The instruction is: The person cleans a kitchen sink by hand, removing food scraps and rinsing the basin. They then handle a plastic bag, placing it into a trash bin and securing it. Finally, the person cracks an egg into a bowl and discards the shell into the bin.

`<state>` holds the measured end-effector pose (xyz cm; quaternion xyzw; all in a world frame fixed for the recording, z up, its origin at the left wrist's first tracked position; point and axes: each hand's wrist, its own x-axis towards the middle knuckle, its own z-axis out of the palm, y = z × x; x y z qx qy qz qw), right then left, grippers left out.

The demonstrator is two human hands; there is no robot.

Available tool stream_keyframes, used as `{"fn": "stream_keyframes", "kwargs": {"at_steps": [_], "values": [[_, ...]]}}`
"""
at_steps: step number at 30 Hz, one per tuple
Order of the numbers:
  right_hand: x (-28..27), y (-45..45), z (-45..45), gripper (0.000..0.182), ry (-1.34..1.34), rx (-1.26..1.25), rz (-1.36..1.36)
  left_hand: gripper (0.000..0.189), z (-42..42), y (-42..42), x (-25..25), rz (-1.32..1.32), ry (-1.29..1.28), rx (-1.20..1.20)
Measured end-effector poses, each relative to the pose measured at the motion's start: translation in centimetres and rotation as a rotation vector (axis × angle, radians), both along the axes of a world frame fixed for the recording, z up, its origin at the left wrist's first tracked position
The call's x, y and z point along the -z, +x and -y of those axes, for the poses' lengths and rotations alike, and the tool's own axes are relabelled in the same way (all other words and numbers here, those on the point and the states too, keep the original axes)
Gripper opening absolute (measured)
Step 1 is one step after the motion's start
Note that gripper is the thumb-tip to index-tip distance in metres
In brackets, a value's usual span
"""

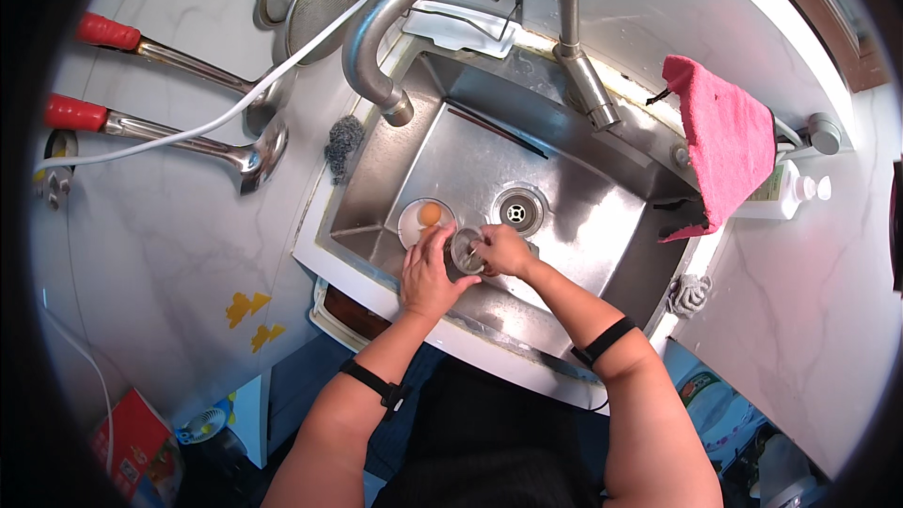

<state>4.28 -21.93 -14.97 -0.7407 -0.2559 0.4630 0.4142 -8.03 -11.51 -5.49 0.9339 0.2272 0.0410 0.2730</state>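
Observation:
Over the near part of a stainless steel sink (451, 162), my left hand (432, 275) curls around the left side of a small clear cup (463, 254). The thumb lies along the cup's near edge. My right hand (509, 252) is at the cup's right side, with its fingertips bent in over the rim. Whether those fingers pinch something thin inside is too small to tell. Beside the cup, a white bowl (405, 224) holds an orange-brown egg (429, 214) and what looks like another one, partly hidden by my left fingers.
A drain (517, 213) and dark chopsticks (497, 130) lie in the sink. Two faucets (384, 95) hang over it. A steel scrubber (345, 148) and red-handled ladles (176, 134) are left. A pink cloth (726, 141), white bottle (772, 190) and grey rag (689, 295) are right.

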Motion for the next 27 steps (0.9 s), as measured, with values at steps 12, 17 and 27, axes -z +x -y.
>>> {"fn": "stream_keyframes", "kwargs": {"at_steps": [12,17,27], "values": [[6.9,4.7,3.5,0.042,-0.472,0.369,0.423,0.065,-0.2,0.0,0.3,-0.019,0.121,0.019],[3.3,1.0,5.3,0.041,-0.394,-0.295,0.678,0.057,-0.1,0.0,0.5,-0.03,0.107,-0.003],[6.0,2.8,7.5,0.056,-0.463,-0.353,0.976,0.053,0.0,0.2,0.3,-0.03,0.126,-0.002]]}}
